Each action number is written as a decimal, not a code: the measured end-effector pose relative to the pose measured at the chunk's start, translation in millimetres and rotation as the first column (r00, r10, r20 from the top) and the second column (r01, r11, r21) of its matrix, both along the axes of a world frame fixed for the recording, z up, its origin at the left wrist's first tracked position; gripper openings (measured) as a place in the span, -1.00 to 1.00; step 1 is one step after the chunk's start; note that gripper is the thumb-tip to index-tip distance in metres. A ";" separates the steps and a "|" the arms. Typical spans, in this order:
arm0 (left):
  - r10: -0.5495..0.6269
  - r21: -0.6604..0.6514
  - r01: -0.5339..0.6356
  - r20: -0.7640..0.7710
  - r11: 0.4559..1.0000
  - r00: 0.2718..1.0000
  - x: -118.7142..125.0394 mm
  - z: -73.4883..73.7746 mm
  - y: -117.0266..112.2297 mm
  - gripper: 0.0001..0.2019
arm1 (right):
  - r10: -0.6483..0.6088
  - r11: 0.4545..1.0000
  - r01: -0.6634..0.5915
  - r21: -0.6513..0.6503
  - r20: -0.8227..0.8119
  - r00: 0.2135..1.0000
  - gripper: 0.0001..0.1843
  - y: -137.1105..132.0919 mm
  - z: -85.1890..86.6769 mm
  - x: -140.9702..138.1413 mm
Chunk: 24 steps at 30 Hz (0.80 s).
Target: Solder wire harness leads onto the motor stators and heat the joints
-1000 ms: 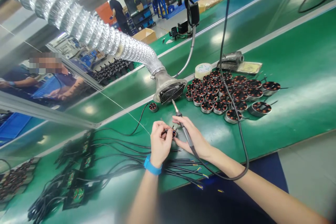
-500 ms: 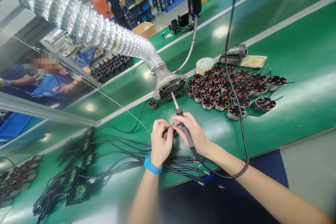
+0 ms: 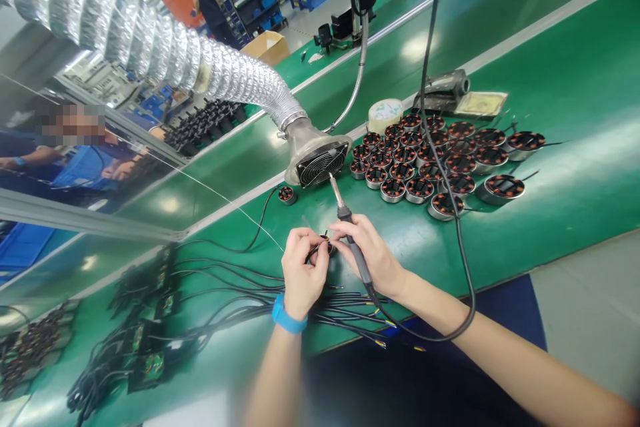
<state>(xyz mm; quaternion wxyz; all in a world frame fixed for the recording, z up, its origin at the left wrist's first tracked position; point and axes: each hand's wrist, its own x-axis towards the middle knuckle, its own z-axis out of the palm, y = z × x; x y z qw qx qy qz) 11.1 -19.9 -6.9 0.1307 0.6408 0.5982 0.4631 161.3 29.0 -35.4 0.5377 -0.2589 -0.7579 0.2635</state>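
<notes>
As the left hand (image 3: 305, 270) is pinching something dark (image 3: 313, 254) at the small motor (image 3: 329, 244), the right hand (image 3: 380, 259) is gripping the soldering iron (image 3: 357, 253), and that motor, sitting between both hands, is looking light and stiff but delicate, probably best held round its outside.

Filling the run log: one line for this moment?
left hand: pinching at round part | right hand: holding soldering iron | tip: off part
</notes>
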 end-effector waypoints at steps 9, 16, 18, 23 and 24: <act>0.055 0.069 -0.054 -0.013 0.996 0.998 5.8 -0.4 0.8 -0.87 | -0.179 0.966 0.141 -0.217 -0.165 0.970 -0.64 4.4 1.4 14.3; 0.106 0.083 -0.106 0.002 0.991 0.994 9.6 -2.6 2.8 -0.85 | -0.221 0.908 0.036 -0.417 -0.403 0.888 -0.66 -4.8 6.3 19.6; 0.115 0.089 -0.115 0.003 0.989 0.993 10.5 -3.1 2.9 -0.85 | -0.218 0.898 0.011 -0.441 -0.422 0.880 -0.63 -5.0 9.7 18.6; 0.129 0.104 -0.129 0.002 0.986 0.992 11.8 -4.8 3.0 -0.84 | -0.196 0.876 -0.022 -0.482 -0.397 0.897 -0.60 -3.9 14.4 17.6; 0.134 0.105 -0.133 0.000 0.985 0.991 11.8 -5.2 3.1 -0.84 | -0.192 0.872 -0.026 -0.489 -0.391 0.900 -0.60 -3.8 14.4 17.5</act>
